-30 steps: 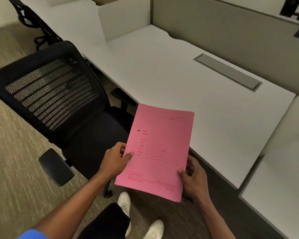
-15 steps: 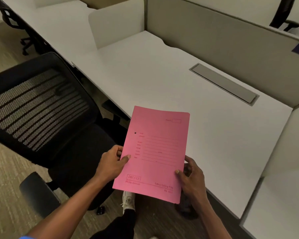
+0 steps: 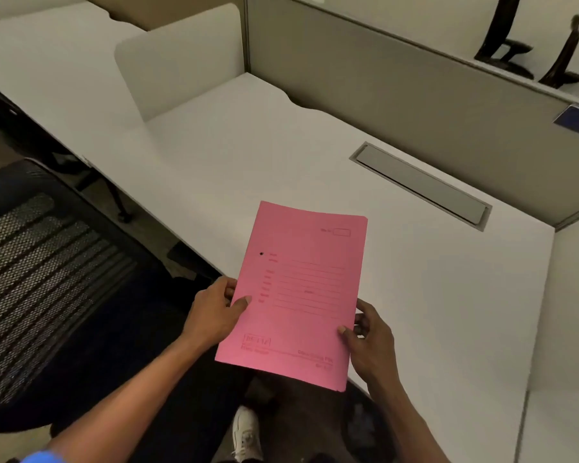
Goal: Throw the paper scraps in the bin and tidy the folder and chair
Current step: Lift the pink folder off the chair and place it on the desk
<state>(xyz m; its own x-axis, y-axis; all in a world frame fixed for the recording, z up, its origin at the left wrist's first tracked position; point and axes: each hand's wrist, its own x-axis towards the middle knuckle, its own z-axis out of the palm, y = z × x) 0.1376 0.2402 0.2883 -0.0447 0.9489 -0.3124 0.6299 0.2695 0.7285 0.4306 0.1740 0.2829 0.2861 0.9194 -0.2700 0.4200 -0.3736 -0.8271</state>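
Head view looks down on a broad white L-shaped desk [image 3: 234, 155] with beige partition panels behind it and a long grey metal cable flap [image 3: 422, 185] set into its top; no paper scraps and no bin show anywhere in this view. To the left, pulled out from the desk edge, stands a black office chair with a mesh back [image 3: 47, 282], its seat dark and partly under the person's left forearm. Smaller than these, a flat pink card folder printed with form lines [image 3: 301, 292] is held closed and face up, its far half over the near edge of the desk and its near half over the gap above the floor; whether it touches the desktop cannot be told. The left hand [image 3: 214, 315] pinches the folder's left edge, thumb on the cover and fingers beneath, and the right hand [image 3: 371, 342] grips the lower right edge the same way. A white shoe [image 3: 246, 432] shows below. Judging by this, the folder step is in hand: the next move calls for carrying the folder forward onto the bare desktop, laying it flat and square to the edge, and letting go with both hands; the chair would then need pushing in under the desk.
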